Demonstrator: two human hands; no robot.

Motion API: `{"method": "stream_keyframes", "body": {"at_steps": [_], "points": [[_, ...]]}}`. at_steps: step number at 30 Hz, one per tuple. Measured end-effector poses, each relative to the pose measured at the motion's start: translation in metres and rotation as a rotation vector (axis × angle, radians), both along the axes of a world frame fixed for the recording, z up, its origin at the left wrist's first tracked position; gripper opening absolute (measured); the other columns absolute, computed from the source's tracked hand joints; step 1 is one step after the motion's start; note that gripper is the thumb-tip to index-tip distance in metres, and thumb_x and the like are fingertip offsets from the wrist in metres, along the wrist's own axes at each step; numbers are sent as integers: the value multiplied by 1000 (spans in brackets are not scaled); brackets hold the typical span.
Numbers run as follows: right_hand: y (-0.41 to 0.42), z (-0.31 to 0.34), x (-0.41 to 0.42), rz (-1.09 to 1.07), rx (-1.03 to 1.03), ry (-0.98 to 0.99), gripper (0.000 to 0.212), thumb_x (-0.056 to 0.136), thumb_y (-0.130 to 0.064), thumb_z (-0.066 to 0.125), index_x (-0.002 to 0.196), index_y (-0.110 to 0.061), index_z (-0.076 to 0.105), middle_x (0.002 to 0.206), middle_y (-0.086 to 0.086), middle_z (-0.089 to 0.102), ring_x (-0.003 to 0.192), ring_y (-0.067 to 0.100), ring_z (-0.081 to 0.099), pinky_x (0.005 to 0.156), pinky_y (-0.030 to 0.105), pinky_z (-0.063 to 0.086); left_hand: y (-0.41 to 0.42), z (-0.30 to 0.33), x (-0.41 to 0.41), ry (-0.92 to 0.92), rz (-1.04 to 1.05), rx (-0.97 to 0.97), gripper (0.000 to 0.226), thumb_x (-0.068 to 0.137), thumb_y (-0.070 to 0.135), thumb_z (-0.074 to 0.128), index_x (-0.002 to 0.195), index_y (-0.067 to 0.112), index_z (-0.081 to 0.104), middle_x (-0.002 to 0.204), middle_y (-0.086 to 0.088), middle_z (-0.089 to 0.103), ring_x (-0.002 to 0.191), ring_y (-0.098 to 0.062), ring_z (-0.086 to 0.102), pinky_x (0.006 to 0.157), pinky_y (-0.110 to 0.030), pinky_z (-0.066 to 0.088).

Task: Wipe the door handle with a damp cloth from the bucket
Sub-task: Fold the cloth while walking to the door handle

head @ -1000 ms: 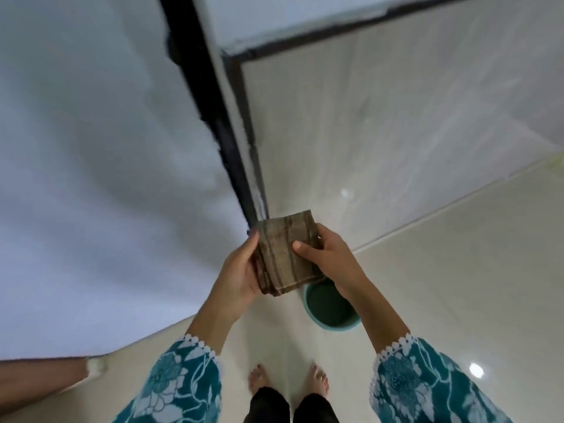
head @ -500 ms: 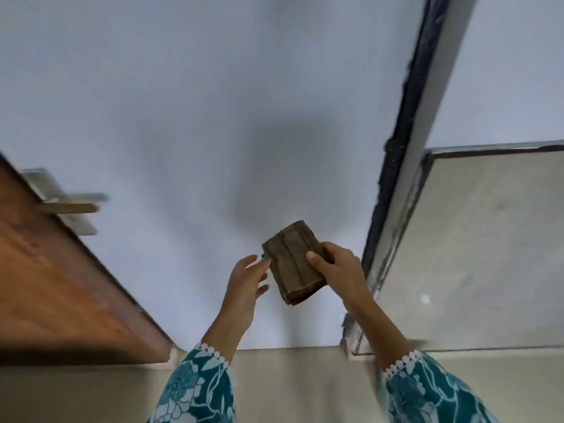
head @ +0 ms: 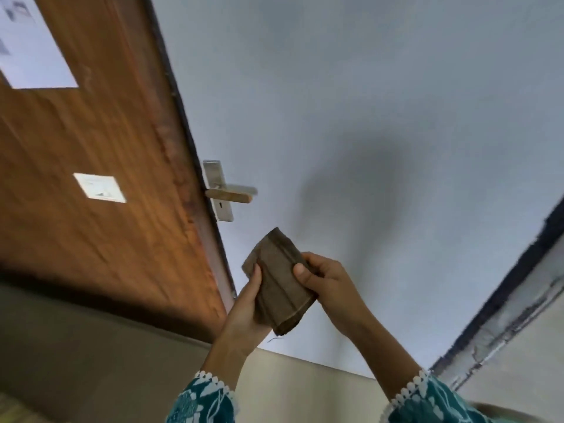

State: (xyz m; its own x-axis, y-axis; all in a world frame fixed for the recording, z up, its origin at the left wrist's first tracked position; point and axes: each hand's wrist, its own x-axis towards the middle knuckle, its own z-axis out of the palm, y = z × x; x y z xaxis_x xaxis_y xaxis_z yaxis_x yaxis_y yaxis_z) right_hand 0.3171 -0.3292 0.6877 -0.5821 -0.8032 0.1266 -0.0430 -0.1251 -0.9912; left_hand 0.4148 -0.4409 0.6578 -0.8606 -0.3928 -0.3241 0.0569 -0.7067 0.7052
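A pale wall fills the background, with a brown wooden door standing open at the left. On the door edge sits a metal door handle; its lever points to the right, roughly level. Below it and apart from it, a folded brown cloth is held in front of the wall, its long axis running from upper left to lower right. The left hand supports it from below with the thumb on its face, and the right hand pinches its right edge.
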Motion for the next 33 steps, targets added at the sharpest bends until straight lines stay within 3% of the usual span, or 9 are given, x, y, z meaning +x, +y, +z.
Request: {"method": "stream_keyframes", "body": {"at_steps": [3,8,13,18,21,24,27,30,33], "points": [[-21,2,-17,0,34,-45,20,91,-20,57,103,-8,67,88,6,69,82,20,65,71,28,53,-27,-5,1,130,9,34,79,44,39,93,113,8,68,117,-20,66,101,-30,68,73,-37,57],[-53,-17,-36,-433,238,687,39,88,-31,60,124,-17,55,116,-1,61,104,15,55,85,28,44,-59,-7,-22,0,226,-82,45,71,4,72,114,4,60,117,-22,64,97,-31,68,66,-37,58],[-81,-31,-29,-208,359,949,61,80,-57,44,124,-17,60,121,2,63,106,20,57,86,24,40,-77,-10,-42,-17,229,-158,40,73,8,68,112,0,60,105,-19,69,91,-29,70,63,-32,58],[-100,-26,-41,-218,273,825,37,82,-33,57,113,-16,68,110,1,71,95,21,66,81,29,51,-100,-23,-42,-23,258,-173,51,68,8,68,117,0,57,103,-16,70,87,-23,72,66,-28,57],[-114,-24,-40,-177,243,840,34,84,-31,56,113,-15,67,109,0,71,92,17,65,78,17,45,-118,-26,-39,14,264,-184,49,68,7,66,116,2,57,95,-11,74,85,-21,72,65,-26,57],[-129,-21,-45,-284,247,750,14,90,-15,57,97,-12,68,84,3,72,69,11,62,60,0,37,-135,-23,-36,58,250,-169,48,68,-3,68,115,0,55,89,-11,73,80,-21,72,63,-27,57],[-139,-2,-57,-366,246,610,9,92,-11,53,89,-14,61,70,3,65,60,11,59,54,8,42,-162,-23,-23,107,220,-152,57,64,-9,68,118,7,56,104,-16,66,87,-25,70,65,-32,58],[-145,36,-68,-376,201,611,9,92,-14,54,90,-17,62,75,1,65,69,11,61,61,17,46,-190,-17,-7,120,53,-202,90,47,-2,84,129,17,53,118,-17,61,101,-28,66,70,-36,58],[-159,74,-69,-203,257,658,10,93,-19,53,94,-20,63,82,-3,66,82,17,63,72,29,50,-206,7,2,160,-217,-347,99,42,4,85,131,21,46,107,-9,69,97,-24,66,70,-33,57]]}}
